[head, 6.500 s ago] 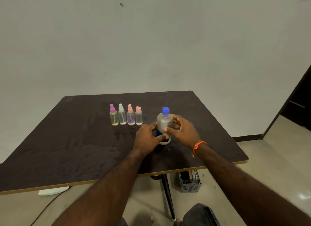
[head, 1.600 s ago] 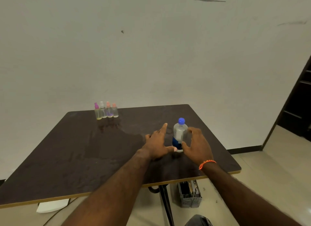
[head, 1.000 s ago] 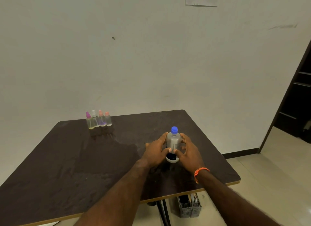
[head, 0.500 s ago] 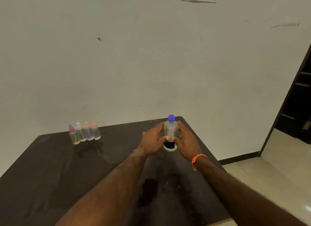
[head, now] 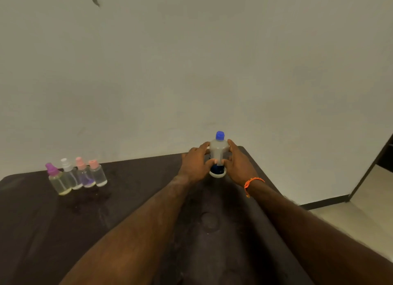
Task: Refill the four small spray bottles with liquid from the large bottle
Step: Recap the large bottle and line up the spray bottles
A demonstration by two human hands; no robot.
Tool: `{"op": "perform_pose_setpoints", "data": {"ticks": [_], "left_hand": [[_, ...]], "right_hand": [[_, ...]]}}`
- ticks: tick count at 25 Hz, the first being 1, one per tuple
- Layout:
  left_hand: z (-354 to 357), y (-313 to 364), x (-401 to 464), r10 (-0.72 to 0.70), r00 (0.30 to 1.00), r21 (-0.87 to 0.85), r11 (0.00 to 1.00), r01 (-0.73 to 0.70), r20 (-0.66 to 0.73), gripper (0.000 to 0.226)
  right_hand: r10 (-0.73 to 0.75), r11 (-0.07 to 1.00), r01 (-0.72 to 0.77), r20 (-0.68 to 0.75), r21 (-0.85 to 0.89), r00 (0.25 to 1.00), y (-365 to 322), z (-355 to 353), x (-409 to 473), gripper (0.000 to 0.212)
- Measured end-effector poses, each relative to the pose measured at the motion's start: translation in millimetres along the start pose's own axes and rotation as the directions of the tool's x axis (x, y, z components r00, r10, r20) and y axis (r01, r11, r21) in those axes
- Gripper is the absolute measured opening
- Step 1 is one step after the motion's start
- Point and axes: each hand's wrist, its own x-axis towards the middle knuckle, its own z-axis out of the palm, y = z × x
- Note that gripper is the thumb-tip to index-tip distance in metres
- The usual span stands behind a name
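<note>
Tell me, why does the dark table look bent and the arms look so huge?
Head view: the wide lens curves the dark brown table and swells the near forearms; the whole picture is soft, so the four small clear spray bottles look fuzzy.

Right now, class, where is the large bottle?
The large bottle stands on the table's far right, between both hands, right of the four spray bottles.

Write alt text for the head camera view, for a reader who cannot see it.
Both hands, left hand and right hand, clasp an upright large bottle with a blue cap on a dark table. Four capped small spray bottles stand in a row far to the left, before a plain wall.
</note>
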Motion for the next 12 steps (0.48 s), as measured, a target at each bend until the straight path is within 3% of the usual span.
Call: {"op": "perform_pose_setpoints", "data": {"ticks": [7,10,12], "left_hand": [[6.8,-1.5,16.0,-0.033,0.999,-0.096,0.995,0.029,-0.034,0.055],[-0.3,8.6,6.8,-0.082,0.997,-0.079,0.993,0.082,-0.001,0.068],[-5.9,16.9,-9.4,-0.118,0.992,-0.023,0.993,0.118,0.036,0.079]], "right_hand": [[0.065,0.995,-0.061,-0.048,0.078,0.997,6.1,10.0,13.8,0.072],[0.079,0.996,-0.078,-0.029,0.051,0.996,6.0,8.1,5.8,0.068],[0.074,0.997,-0.075,-0.110,-0.009,0.991,2.3,5.0,-11.8,0.064]]}}
